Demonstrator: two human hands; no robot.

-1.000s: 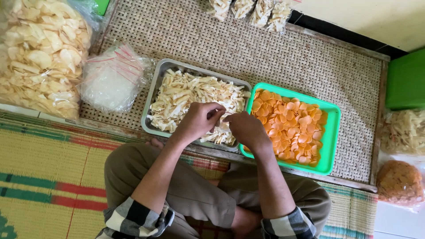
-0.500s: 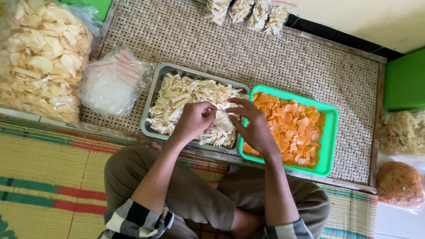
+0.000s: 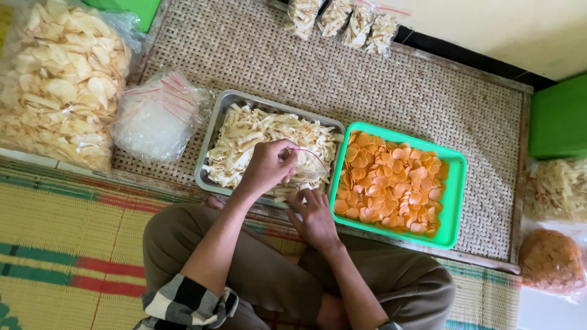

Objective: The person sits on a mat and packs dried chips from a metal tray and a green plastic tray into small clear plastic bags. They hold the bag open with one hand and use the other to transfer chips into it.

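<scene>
A metal tray (image 3: 215, 125) full of pale strip-shaped crackers sits in front of my crossed legs. Beside it on the right stands a green tray (image 3: 455, 195) of round orange crackers. My left hand (image 3: 267, 166) hovers over the metal tray and pinches the red-edged mouth of a small clear plastic bag (image 3: 310, 164). My right hand (image 3: 315, 214) is lower, at the near edge of the metal tray, fingers curled under the same bag. The bag's contents are hard to make out.
A big bag of pale crackers (image 3: 52, 79) and a stack of empty clear bags (image 3: 156, 116) lie at the left. Several filled small bags (image 3: 345, 21) line the far edge of the woven mat (image 3: 391, 91). Green boxes and more cracker bags (image 3: 556, 189) sit right.
My right hand has dropped from over the trays' junction to the near edge of the metal tray. My left hand stayed over the pale crackers, now holding the bag's mouth open.
</scene>
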